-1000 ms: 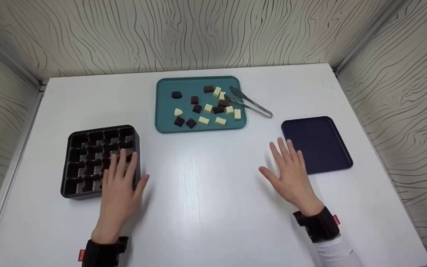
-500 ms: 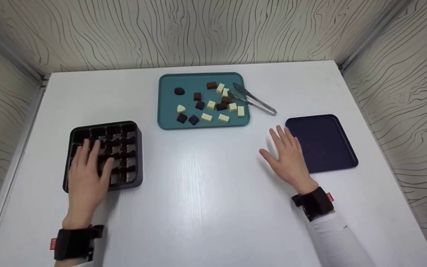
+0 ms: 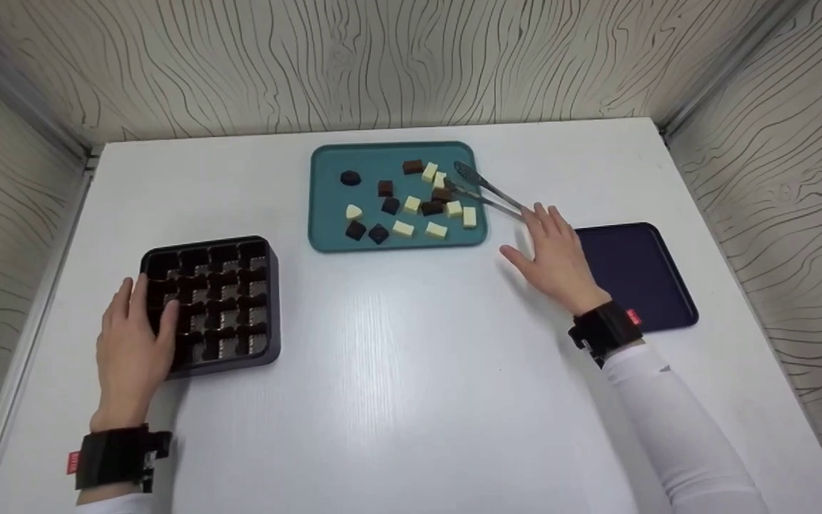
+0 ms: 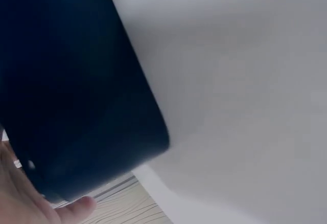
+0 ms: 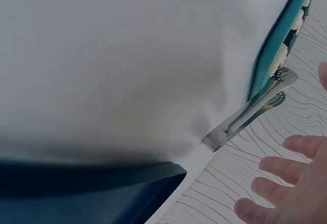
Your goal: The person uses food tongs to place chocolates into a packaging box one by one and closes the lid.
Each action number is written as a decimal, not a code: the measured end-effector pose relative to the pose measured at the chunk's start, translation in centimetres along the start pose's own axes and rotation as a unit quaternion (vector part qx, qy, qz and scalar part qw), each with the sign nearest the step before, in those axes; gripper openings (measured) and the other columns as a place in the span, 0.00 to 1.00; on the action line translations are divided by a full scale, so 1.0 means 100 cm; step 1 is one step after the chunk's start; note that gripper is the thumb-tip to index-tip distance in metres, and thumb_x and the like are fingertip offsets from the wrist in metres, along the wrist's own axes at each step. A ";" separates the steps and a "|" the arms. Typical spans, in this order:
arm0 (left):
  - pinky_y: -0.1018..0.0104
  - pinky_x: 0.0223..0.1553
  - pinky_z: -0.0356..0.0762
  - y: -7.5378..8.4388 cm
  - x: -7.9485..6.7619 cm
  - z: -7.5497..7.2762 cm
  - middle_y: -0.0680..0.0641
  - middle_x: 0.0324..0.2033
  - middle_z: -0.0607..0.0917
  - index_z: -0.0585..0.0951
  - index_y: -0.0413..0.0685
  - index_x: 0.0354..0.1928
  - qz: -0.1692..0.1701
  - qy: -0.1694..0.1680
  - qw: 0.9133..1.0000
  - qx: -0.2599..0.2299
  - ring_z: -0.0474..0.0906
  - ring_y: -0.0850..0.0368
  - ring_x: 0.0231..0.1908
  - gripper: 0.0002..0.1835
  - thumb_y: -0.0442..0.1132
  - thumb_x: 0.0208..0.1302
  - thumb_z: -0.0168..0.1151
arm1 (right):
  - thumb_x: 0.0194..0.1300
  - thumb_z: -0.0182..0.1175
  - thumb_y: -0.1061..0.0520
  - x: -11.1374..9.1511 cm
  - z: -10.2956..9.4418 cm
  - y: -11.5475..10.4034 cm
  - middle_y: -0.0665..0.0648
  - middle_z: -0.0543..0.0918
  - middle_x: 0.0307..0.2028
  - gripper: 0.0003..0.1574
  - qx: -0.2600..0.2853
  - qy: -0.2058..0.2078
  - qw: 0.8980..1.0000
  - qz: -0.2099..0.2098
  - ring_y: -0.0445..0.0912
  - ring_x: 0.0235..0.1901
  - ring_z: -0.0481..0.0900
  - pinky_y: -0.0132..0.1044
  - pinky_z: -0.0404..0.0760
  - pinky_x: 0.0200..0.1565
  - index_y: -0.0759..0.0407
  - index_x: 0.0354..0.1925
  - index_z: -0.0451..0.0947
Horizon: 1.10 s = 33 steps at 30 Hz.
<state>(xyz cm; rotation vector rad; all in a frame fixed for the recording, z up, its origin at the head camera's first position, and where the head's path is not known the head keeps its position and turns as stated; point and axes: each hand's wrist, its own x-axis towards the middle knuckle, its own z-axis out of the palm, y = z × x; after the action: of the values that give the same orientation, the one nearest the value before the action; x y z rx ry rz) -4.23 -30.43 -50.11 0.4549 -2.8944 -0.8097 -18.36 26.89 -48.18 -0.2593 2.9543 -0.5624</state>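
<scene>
In the head view, my left hand (image 3: 131, 350) is at the left front corner of a dark square box (image 3: 274, 307) with a grid of brown compartments. Its fingers lie along the box's left rim, thumb spread over the near cells. The left wrist view shows the box's side (image 4: 76, 91) and part of that hand (image 4: 30, 198). My right hand (image 3: 555, 260) is stretched out, fingers spread, by the bend of metal tongs (image 3: 486, 185). In the right wrist view, the fingers appear apart from the tongs (image 5: 240, 119). The tongs' perforated tips lie over a teal tray (image 3: 329, 160).
On the teal tray lie several chocolate pieces, white ones (image 3: 437, 230) and dark ones (image 3: 379, 233). A navy square tray (image 3: 628, 278) sits at the right, partly behind my right hand. Patterned panels (image 3: 382, 64) stand behind and beside the white table (image 3: 397, 371).
My left hand has moved left, from over the box's right side to its left edge. My right hand has moved forward, up to the tongs' bent end. The view has shifted slightly.
</scene>
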 end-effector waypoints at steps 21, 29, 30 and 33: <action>0.39 0.56 0.76 -0.019 0.007 0.000 0.26 0.72 0.72 0.65 0.37 0.79 -0.084 0.000 0.994 -0.074 0.78 0.28 0.61 0.27 0.39 0.85 0.38 | 0.78 0.58 0.49 0.072 -0.010 0.010 0.78 0.73 0.67 0.47 -0.119 -0.083 0.989 -0.019 0.72 0.65 0.75 0.66 0.77 0.65 0.72 0.80 0.52; 0.36 0.60 0.77 0.000 -0.010 0.008 0.27 0.74 0.70 0.64 0.37 0.79 -0.064 -0.018 0.992 -0.109 0.76 0.27 0.66 0.27 0.39 0.85 0.39 | 0.78 0.59 0.53 0.079 0.000 0.004 0.74 0.82 0.56 0.32 -0.107 -0.058 0.992 -0.029 0.67 0.58 0.81 0.62 0.82 0.58 0.71 0.71 0.69; 0.36 0.60 0.78 0.003 -0.014 0.009 0.28 0.74 0.70 0.64 0.37 0.79 -0.064 -0.025 0.991 -0.112 0.77 0.27 0.66 0.27 0.39 0.85 0.40 | 0.79 0.58 0.54 0.079 0.001 0.004 0.74 0.82 0.55 0.29 -0.100 -0.056 0.993 -0.029 0.67 0.56 0.82 0.62 0.82 0.57 0.72 0.68 0.70; 0.36 0.59 0.80 0.011 -0.024 0.011 0.28 0.75 0.69 0.62 0.38 0.80 -0.066 -0.050 0.990 -0.116 0.78 0.27 0.65 0.28 0.42 0.86 0.40 | 0.82 0.50 0.55 0.077 0.003 0.003 0.73 0.82 0.50 0.24 -0.072 -0.046 0.996 -0.020 0.67 0.53 0.83 0.61 0.83 0.56 0.74 0.62 0.71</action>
<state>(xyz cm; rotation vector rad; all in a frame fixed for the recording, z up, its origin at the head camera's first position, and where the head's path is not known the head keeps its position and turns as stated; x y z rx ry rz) -2.44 -28.25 -50.49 0.6003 -2.8312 -1.2061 -25.89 25.54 -49.25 -0.3504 2.9097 -0.3317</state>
